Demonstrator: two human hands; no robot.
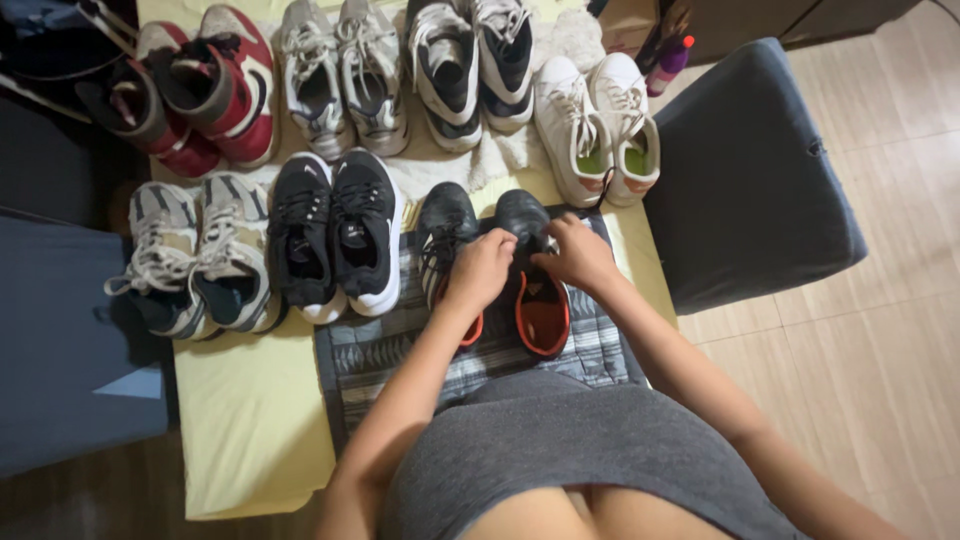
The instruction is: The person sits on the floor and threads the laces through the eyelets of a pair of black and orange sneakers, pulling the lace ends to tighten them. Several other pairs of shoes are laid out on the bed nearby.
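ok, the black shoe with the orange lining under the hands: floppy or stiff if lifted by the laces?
Probably soft on top, stiffer below: the black shoe looks like a knit-topped runner. It likely feels light for its size, given its low, slim build. Lifted by the laces, where the right hand and left hand sit, it would probably hang tilted. It should not roll.

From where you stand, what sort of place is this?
Most likely a room in a home. Pairs of sneakers, such as the white pair, are lined up on a yellow sheet over a tan tiled floor, beside a dark cushion. Both hands, left hand and right hand, rest on black sneakers with orange insides.
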